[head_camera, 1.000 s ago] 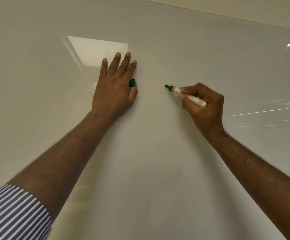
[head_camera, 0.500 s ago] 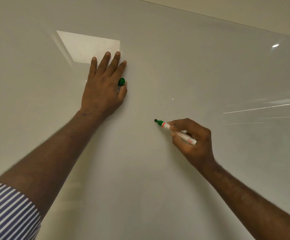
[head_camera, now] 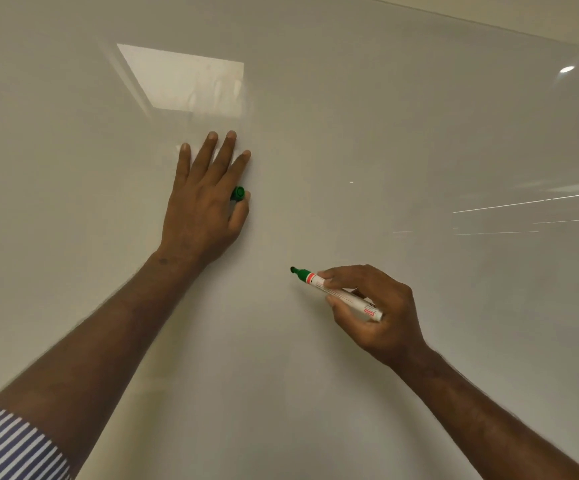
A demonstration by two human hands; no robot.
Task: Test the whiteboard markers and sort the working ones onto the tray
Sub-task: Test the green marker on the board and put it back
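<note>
A white whiteboard fills the view. My right hand grips an uncapped green marker with a white barrel, its green tip pointing up-left at the board surface. No ink line shows on the board near the tip. My left hand lies flat against the board, fingers spread upward, with the green marker cap pinched between thumb and forefinger. No tray is in view.
The board's upper edge runs across the top right with wall above it. Bright reflections of a ceiling light panel and a lamp sit on the glossy surface. Faint reflected streaks cross the right side.
My right hand has drawn the marker downward across the board, from level with the left hand to well below it. The left hand has stayed pressed on the board with the cap.
</note>
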